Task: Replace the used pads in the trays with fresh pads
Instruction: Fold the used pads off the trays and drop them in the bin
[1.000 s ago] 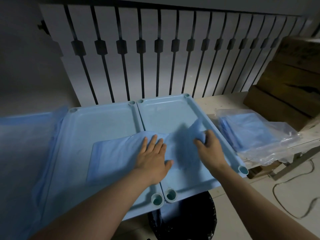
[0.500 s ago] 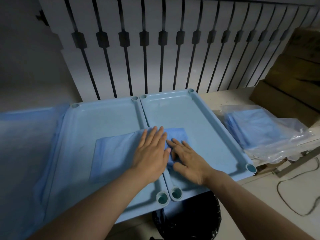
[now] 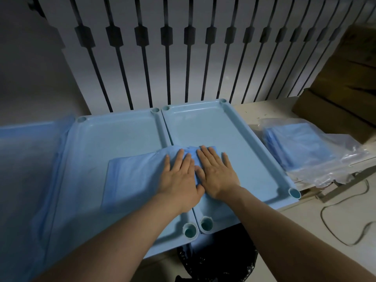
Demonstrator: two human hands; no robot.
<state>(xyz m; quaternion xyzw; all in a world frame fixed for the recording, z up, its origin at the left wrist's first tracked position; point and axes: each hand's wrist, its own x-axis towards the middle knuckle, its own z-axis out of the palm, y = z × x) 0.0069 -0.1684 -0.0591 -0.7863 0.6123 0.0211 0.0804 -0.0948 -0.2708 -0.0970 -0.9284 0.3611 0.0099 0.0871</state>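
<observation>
Two light blue trays stand side by side: the left tray (image 3: 114, 131) and the right tray (image 3: 205, 123). A folded blue pad (image 3: 132, 180) lies across both, draped over the rims where they meet. My left hand (image 3: 179, 180) presses flat on the pad over the seam, fingers straight. Beside it, touching it, my right hand (image 3: 215, 171) lies flat on the pad's right end in the right tray. A clear plastic bag of folded blue pads (image 3: 297, 145) lies on the table to the right.
A blue sheet (image 3: 24, 169) covers the surface left of the trays. A bin with a black bag (image 3: 219, 259) stands below the front edge. Brown cardboard boxes (image 3: 343, 82) are stacked at the right; a cable (image 3: 345, 216) lies on the floor. A slatted white panel (image 3: 183, 58) rises behind.
My right hand let go of the pad's lifted right flap, which now lies folded over to the left. Both hands now press flat side by side on it.
</observation>
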